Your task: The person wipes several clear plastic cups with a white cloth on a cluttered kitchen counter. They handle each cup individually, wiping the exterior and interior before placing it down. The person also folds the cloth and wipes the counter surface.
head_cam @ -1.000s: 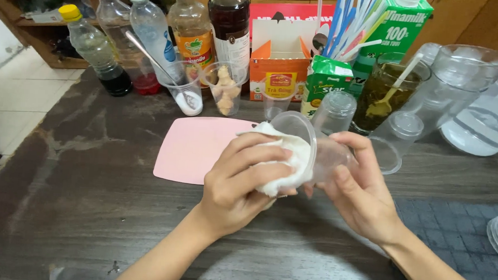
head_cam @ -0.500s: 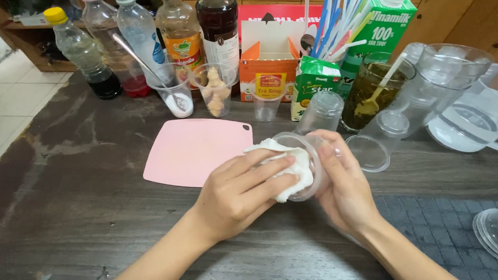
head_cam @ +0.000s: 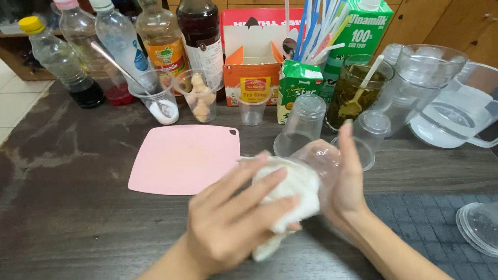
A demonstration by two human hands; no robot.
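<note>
**A:** Head view: left hand (head_cam: 232, 222) has its grip clenched on a white cloth (head_cam: 288, 199), pressing it into a clear plastic cup (head_cam: 320, 164) that the right hand (head_cam: 347, 185) is grasping, just above the table (head_cam: 64, 216). Wiping step, looks like?

**B:** Yeah, mid-wipe I'd say. Pink cutting board (head_cam: 185, 160) sits at 10 o'clock from the cup. Next I'd guess turning the cup against the cloth, gently, since it's flimsy.
</note>
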